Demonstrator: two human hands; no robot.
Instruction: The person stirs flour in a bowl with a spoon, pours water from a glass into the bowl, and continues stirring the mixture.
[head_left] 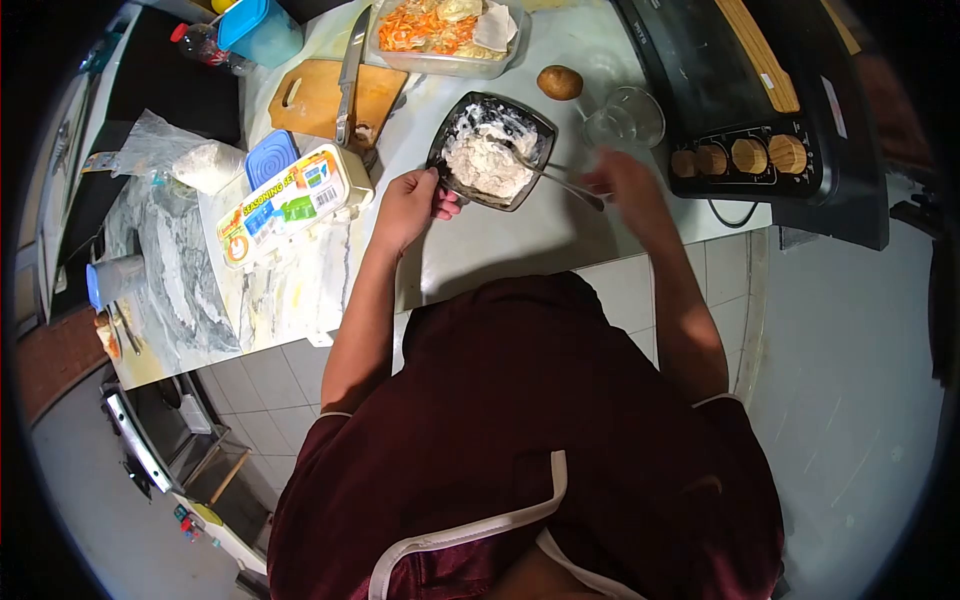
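Note:
At the table's front edge stands a black square bowl (546,122) with a heap of white flour (487,165) inside and white smears on its wall. My left hand (412,205) grips the bowl's near left corner, thumb at the rim and fingers beneath. A metal spoon (568,187) rests with its head in the flour, its handle reaching over the right rim. Just beyond the handle's end is my right hand (630,190), its fingers smeared by motion. A drinking glass (640,115) and a brown potato (560,83) sit behind that hand.
Behind the bowl are a knife (348,90) on a wooden cutting board (380,92) and a plastic container (450,66) of shredded vegetables. To the left lie a seasoning-set box (285,208) and a bag of white powder (208,166). A black appliance (690,110) with wooden knobs borders the right.

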